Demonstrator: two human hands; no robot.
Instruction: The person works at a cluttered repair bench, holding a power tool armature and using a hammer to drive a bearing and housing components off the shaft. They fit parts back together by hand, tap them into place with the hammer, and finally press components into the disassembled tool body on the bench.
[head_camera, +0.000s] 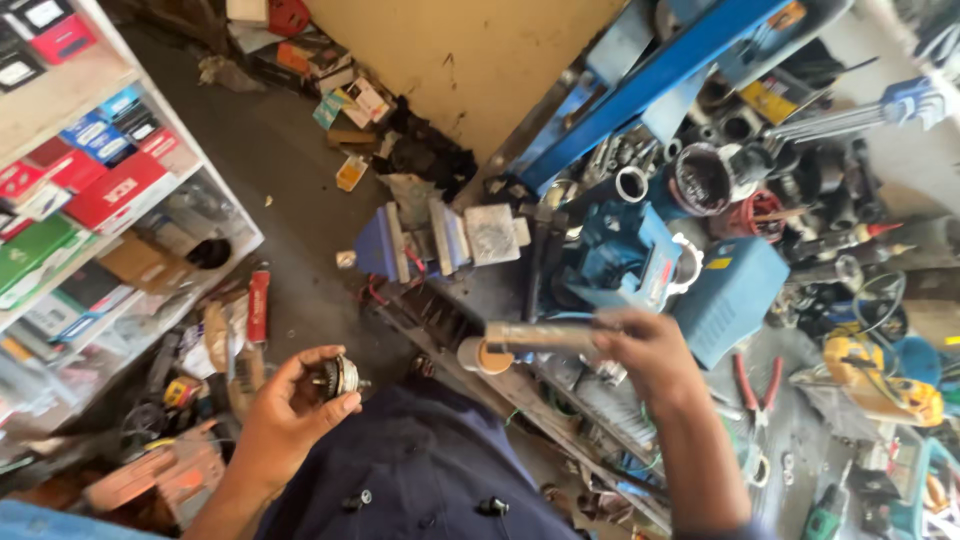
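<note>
Nearest, over the person's dark blue lap, the left hand (290, 405) is cupped with its fingers clamped around a small round metal part (340, 377) that looks like a gear or bearing assembly, its face turned up toward the camera. To the right and slightly farther, the right hand (640, 345) is closed around 1 end of a grey metal cylinder (525, 338), held level above the near edge of the workbench (560, 400), its open end pointing toward the left hand. The 2 pieces are well apart. This looks like a fitting or inspection step, with the part being checked in the palm; bringing them together would call for lining up the cylinder's open end with the part's centre. Beyond the hands, red-handled pliers (760, 385) lie on the workbench, beside a blue box (730, 295). Farther back stands a blue vise (440, 238), and shelves of boxes (90, 190) line the left wall.
</note>
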